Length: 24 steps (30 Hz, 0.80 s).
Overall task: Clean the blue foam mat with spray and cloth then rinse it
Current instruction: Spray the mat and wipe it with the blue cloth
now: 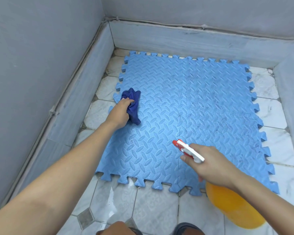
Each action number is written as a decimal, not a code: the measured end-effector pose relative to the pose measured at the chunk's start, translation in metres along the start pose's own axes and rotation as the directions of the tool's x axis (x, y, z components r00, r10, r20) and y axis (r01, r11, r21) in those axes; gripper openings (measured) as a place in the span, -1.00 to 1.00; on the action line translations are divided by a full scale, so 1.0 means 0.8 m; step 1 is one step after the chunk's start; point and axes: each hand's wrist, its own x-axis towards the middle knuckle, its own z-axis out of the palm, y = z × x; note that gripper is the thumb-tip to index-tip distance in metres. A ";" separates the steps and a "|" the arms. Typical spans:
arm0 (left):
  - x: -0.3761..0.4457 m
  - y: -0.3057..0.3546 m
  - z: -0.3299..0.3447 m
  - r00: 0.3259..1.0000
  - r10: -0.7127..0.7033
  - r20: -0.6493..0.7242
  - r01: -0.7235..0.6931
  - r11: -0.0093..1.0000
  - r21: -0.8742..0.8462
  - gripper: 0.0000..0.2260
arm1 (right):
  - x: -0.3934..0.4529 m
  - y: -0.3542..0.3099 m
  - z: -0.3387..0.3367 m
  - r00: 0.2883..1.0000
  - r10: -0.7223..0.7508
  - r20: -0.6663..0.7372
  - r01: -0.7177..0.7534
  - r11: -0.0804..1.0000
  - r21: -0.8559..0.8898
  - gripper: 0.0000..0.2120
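A blue foam mat (pixel 202 106) of interlocking tiles lies flat on the tiled floor, with dark smudges across its right half. My left hand (pixel 120 112) presses a crumpled dark blue cloth (pixel 132 106) onto the mat near its left edge. My right hand (pixel 210 164) grips the neck of a spray bottle with an orange body (pixel 232 206) and a white and red trigger head (pixel 187 149). The nozzle points up and left over the mat's near middle. One finger rests on the trigger.
White marble-pattern floor tiles (pixel 151 209) surround the mat and look wet near the front. A low grey curb (pixel 185 38) and grey walls enclose the area on the left, back and right. My knees (pixel 119 228) show at the bottom edge.
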 end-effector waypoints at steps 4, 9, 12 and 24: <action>-0.008 0.001 0.007 1.000 0.023 -0.014 -0.022 0.996 0.084 -0.45 | 0.002 0.007 -0.012 0.989 0.107 -0.099 -0.090 0.982 0.163 -0.78; -0.010 0.004 0.022 0.998 0.052 -0.016 -0.044 0.946 0.322 -0.44 | 0.004 0.018 -0.034 0.961 0.215 -0.173 -0.158 0.943 0.294 -0.74; -0.009 0.021 0.028 1.000 0.025 -0.006 -0.021 0.935 0.355 -0.43 | -0.002 0.030 -0.041 0.929 0.291 -0.228 -0.198 0.912 0.358 -0.77; -0.017 0.120 0.104 0.991 0.116 -0.068 -0.091 0.953 0.288 -0.52 | -0.124 0.099 -0.035 0.868 0.462 -0.180 -0.350 0.829 0.437 -0.85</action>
